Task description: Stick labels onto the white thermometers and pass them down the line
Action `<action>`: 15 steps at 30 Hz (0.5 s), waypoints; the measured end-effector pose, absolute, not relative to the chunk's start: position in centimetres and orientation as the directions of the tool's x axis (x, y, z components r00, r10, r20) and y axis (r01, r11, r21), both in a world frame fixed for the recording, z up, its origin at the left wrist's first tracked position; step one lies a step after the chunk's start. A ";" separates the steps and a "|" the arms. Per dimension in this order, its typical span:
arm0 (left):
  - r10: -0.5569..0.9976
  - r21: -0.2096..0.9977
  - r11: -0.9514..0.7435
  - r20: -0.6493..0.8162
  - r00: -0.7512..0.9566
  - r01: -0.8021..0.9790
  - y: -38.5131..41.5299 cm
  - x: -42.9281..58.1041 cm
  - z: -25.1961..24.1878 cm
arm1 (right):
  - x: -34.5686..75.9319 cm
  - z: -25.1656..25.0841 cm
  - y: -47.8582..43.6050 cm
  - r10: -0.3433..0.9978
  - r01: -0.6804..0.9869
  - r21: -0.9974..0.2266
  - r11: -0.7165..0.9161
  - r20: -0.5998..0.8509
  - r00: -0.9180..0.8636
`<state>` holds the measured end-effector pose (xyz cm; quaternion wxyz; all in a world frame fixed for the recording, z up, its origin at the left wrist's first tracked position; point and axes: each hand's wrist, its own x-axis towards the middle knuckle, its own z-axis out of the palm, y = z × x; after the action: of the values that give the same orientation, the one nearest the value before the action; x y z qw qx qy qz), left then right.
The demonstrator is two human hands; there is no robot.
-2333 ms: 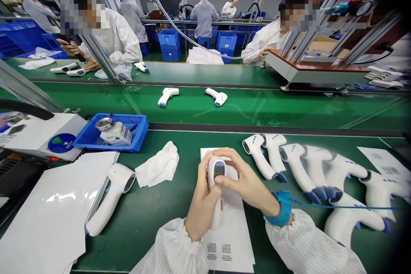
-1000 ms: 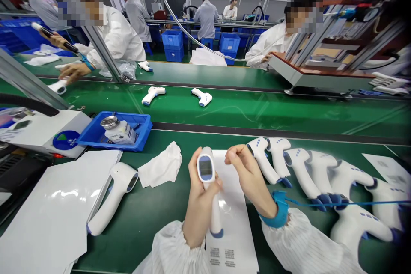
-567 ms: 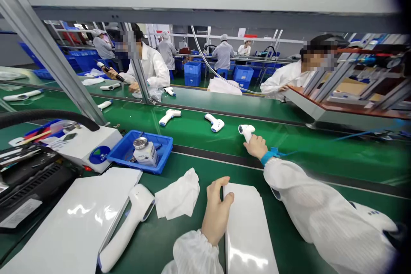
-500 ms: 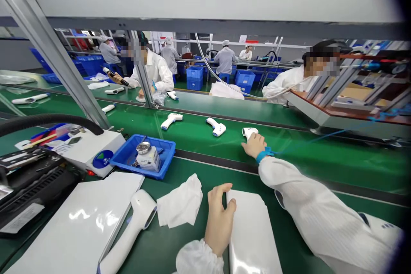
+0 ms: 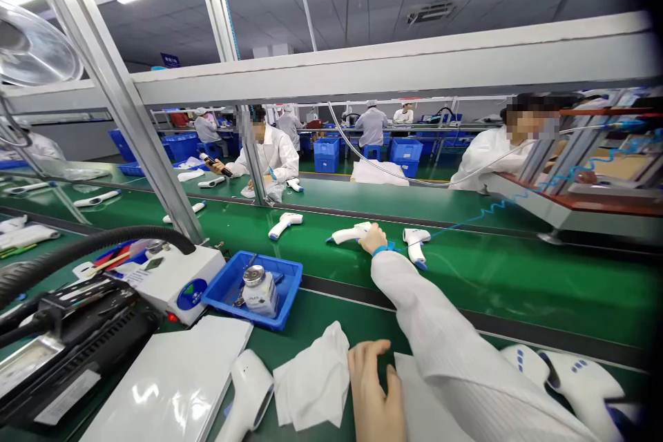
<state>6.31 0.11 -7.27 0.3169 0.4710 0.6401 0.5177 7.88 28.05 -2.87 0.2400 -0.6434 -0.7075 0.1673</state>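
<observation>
My right hand [image 5: 373,240], with a blue wrist strap, reaches over the green conveyor belt. Its fingers are closed on the head end of a white infrared thermometer [image 5: 346,234], whose handle points left. Another infrared thermometer [image 5: 416,246] lies just right of that hand, and a third [image 5: 286,225] lies farther left on the belt. Down at the near bench, my left hand [image 5: 377,387] is empty, thumb and fingers apart. Beside it are a crumpled white cloth [image 5: 313,376] and a white stack [image 5: 414,394], partly hidden by my right sleeve.
A blue tray [image 5: 290,297] holds a metal-capped bottle [image 5: 260,292]. Left of it stands a white box-shaped device [image 5: 181,280] with a black hose. More thermometers [image 5: 583,383] lie at right. A metal post [image 5: 124,97] and overhead beam frame the view; co-workers sit across the belt.
My right hand has let go of the rightmost thermometer and moved left onto the middle one, which has turned. The camera view has tilted up. My left hand stays open at the bench.
</observation>
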 end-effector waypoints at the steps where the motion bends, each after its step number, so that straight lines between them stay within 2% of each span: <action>1: 0.923 0.954 0.013 0.103 -0.370 0.298 -0.1 6.2 -7.0 | 8.7 -2.7 27.2 0.978 0.817 -0.543 0.194 0.170 -0.119; 4: 0.897 0.912 -0.047 0.218 -0.384 0.408 -0.4 5.6 -5.5 | 11.7 -2.0 23.0 0.896 0.725 -0.527 0.444 0.290 -0.338; 7: 0.881 0.845 -0.141 0.345 -0.324 0.517 -0.4 4.8 -3.4 | 15.1 -1.1 17.1 0.783 0.595 -0.515 0.617 0.325 -0.530; 8: 0.901 0.848 -0.165 0.337 -0.272 0.504 -0.4 4.7 -2.7 | 16.2 -0.8 14.9 0.736 0.539 -0.517 0.665 0.330 -0.592; 9: 0.938 0.880 -0.168 0.281 -0.201 0.445 -0.5 4.6 -2.1 | 17.3 -0.4 12.8 0.682 0.473 -0.522 0.710 0.342 -0.646; 11: 0.998 0.973 -0.066 0.069 -0.008 0.222 -0.9 4.9 -1.1 | 19.2 0.0 8.6 0.621 0.383 -0.540 0.749 0.373 -0.689; 13: 0.990 0.996 0.083 -0.085 0.116 0.019 -1.7 5.6 -0.6 | 20.8 -0.3 4.9 0.695 0.430 -0.585 0.688 0.359 -0.623; 15: 0.985 0.985 0.151 -0.142 0.101 -0.087 -2.9 6.4 -0.5 | 22.2 -1.6 1.5 0.826 0.573 -0.615 0.541 0.261 -0.500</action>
<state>6.43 -2.89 -0.53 0.5815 0.4608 0.4871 0.4607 22.19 1.51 -1.59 0.2727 -0.4193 -0.8344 0.2314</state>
